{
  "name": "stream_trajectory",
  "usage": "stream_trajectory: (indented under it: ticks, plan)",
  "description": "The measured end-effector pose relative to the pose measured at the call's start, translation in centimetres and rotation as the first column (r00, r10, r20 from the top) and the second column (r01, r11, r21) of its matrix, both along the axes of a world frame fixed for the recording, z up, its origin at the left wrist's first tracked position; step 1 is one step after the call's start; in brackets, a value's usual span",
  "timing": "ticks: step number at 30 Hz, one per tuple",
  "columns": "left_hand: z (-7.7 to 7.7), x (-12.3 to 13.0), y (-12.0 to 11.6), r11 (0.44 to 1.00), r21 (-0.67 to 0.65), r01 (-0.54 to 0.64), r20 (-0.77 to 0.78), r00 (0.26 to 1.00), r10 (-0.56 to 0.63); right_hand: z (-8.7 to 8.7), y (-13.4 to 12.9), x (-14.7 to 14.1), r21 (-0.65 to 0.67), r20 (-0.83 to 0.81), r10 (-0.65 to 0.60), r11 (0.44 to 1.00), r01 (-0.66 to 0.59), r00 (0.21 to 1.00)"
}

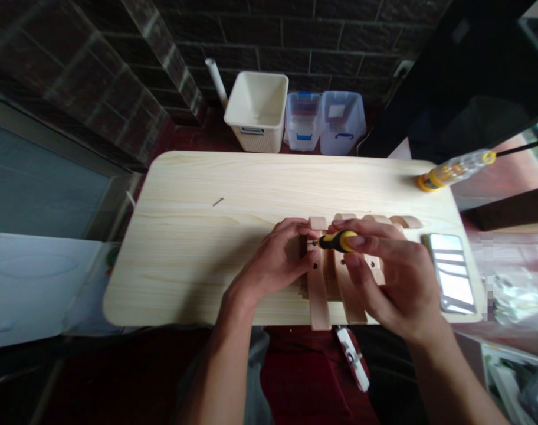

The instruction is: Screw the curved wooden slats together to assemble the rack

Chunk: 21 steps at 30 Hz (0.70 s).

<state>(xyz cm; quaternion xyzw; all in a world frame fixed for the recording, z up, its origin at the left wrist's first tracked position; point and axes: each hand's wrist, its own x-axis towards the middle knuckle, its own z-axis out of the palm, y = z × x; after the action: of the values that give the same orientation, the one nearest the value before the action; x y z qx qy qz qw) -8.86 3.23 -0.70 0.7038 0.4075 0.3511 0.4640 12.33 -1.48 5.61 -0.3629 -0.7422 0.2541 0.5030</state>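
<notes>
My right hand [390, 268] grips a screwdriver [337, 241] by its yellow and black handle. Its tip points left, at a dark screw spot on the leftmost slat [319, 304] of a slatted wooden piece. My left hand [275, 257] is closed around the left edge of that piece, thumb and fingers on either side of the screwdriver's tip. Dark screw heads or holes show on several slats, such as the second slat [352, 301]. My right hand covers much of the slats on the right.
On the pale wooden table [180, 254] lies a small dark screw or bit [218, 201]. A clear tube with yellow ends [457, 170] stands at the back right. A phone [452, 273] lies at the right. Beyond the table are a cream bin [256, 112] and two clear boxes [342, 121].
</notes>
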Motion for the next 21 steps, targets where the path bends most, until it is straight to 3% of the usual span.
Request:
stream_trajectory:
  ticks: [15,21]
  plan:
    - [0.14,0.07,-0.13,1.000,-0.005,-0.014,-0.003,1.000,0.014,0.09,-0.03,0.02,0.002,0.025,-0.003,1.000,0.003,1.000]
    - [-0.01,-0.06,-0.24,0.997,-0.076,0.002,0.018,1.000,0.000,0.23,0.10,0.20,0.018,0.061,-0.004,1.000,0.002,0.998]
